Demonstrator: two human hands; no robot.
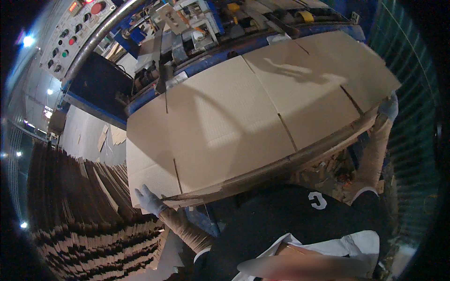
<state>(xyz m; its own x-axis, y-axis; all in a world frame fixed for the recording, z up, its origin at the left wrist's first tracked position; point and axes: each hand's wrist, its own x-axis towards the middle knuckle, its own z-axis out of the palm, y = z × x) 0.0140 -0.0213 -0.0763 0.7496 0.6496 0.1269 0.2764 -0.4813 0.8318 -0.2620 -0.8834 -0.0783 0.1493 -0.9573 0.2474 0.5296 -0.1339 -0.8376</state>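
A stack of slotted brown cardboard sheets (225,126) lies in front of me, creased and cut into panels. Its far side rests against the blue machine. My left hand (151,201), in a light grey glove, grips the near left corner, some fingers lying over the top sheet. At the near right corner my right hand (389,107), gloved too, wraps round the edge; part of its fingers is hidden. The layered near edge shows several sheets. Brown sleeves cover both forearms.
The blue machine (197,61) with metal rails stands along the far side. A control panel (75,35) with buttons is at the upper left. Tall piles of cardboard (89,210) fill the lower left. Green ribbed sheeting (417,140) hangs at the right; cardboard scraps (323,173) lie below.
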